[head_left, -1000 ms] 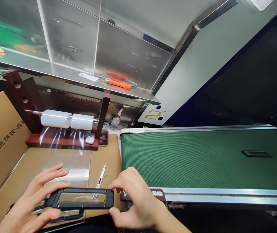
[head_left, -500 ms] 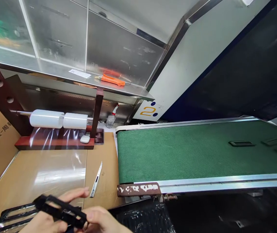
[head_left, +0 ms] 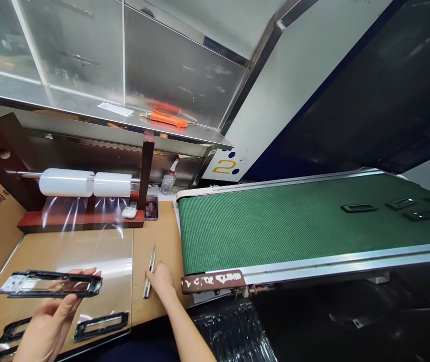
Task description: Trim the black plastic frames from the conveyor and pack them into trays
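My left hand (head_left: 51, 322) holds up a black rectangular plastic frame (head_left: 54, 284) by its lower edge, thumb in front and fingers behind. A clear film strip sticks out past the frame's left end. My right hand (head_left: 161, 281) is closed on the middle of a silver utility knife (head_left: 152, 264), which lies on the cardboard (head_left: 165, 231). Another black frame (head_left: 101, 326) rests on the clear sheet just right of my left hand. More black frames (head_left: 14, 330) are at the lower left, partly hidden by that hand.
Two rolls of clear film (head_left: 67, 182) hang on a dark red stand (head_left: 86, 222) behind the work surface. A green conveyor belt (head_left: 256, 226) with several black frames runs along the right. An orange tool (head_left: 168, 118) lies on the metal shelf. A clear bottle (head_left: 168, 182) stands below it.
My right hand has left the black frame and moved to the utility knife. The left hand has lifted and turned its frame level. One frame now rests at the sheet's front right.
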{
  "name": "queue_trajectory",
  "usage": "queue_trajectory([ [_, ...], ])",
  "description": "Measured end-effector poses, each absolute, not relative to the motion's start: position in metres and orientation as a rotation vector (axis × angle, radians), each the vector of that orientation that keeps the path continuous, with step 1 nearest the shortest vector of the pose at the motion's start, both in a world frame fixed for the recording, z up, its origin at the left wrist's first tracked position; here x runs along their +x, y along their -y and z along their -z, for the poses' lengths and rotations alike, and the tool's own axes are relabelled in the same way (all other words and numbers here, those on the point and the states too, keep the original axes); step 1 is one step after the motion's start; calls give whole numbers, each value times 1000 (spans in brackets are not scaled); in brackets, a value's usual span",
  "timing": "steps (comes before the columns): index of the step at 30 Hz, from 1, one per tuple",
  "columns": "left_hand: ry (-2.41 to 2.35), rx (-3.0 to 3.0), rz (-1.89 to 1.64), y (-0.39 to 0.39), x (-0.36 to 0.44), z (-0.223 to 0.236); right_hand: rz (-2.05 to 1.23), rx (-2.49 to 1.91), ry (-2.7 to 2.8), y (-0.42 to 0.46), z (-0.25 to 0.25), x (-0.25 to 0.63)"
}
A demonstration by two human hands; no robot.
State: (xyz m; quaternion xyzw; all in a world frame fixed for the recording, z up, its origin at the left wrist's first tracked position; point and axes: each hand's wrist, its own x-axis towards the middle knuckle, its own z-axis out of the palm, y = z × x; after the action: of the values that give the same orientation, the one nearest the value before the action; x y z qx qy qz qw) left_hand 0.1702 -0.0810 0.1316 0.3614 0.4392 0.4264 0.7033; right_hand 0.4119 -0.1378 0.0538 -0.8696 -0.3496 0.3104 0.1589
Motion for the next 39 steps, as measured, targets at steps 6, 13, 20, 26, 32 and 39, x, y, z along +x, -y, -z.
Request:
queue_trajectory([
  [6, -964, 724, -961, 88, 185, -146, -944, -2205, 1106, 158, -69, 416],
  [13, -913, 710, -952, 94, 211, -170, -639, -1633, 1517, 205, -183, 431],
  [20, -820, 740, -1016, 115, 221, -196, -10, -1630, 1929, 231, -254, 436],
  [26, -838, 729, -1044, 135, 238, -228, -68, -1644, 1947, 233, -258, 443],
  [32, -838, 764, -1056, 140, 241, -226, -225, -1705, 1937, 239, -261, 451],
  [39, -888, 729, -1087, 154, 253, -231, -343, -1668, 1980, 245, -264, 462],
])
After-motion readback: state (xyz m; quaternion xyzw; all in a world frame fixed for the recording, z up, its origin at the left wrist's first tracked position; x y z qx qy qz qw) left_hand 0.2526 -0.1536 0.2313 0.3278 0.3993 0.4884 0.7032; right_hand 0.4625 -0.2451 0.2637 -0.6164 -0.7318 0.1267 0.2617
